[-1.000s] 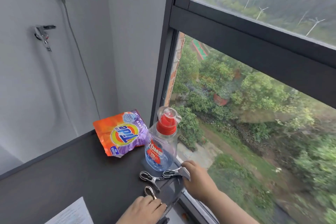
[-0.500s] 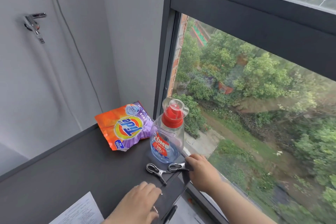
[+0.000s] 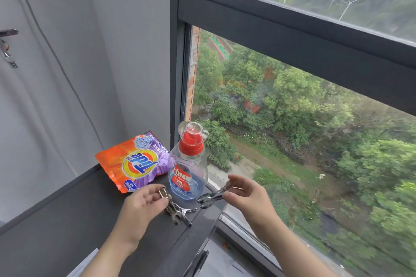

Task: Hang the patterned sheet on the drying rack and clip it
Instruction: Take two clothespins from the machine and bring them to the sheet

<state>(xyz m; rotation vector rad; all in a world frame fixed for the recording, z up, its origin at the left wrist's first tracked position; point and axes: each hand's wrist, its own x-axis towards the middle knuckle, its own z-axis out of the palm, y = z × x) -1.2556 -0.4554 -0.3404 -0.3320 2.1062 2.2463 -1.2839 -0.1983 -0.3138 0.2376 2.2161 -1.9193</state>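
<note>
My right hand (image 3: pixel 246 195) pinches one metal clip (image 3: pixel 211 196) by its handles and holds it just above the dark countertop (image 3: pixel 56 220), in front of the detergent bottle. My left hand (image 3: pixel 141 205) grips another metal clip (image 3: pixel 170 205) by its looped end. A further metal clip (image 3: pixel 188 211) lies on the counter beside it, touching it. Neither the patterned sheet nor the drying rack is in view.
A clear detergent bottle (image 3: pixel 188 168) with a red cap stands at the counter's window end. An orange and purple washing powder bag (image 3: pixel 132 163) leans behind it. The window (image 3: pixel 292 119) runs along the right. A sheet of paper (image 3: pixel 83 265) lies at the counter's near edge.
Both hands have lifted off the counter, each with a clip. The right hand has raised its clip and moved it right; the left hand has come forward to the bottle.
</note>
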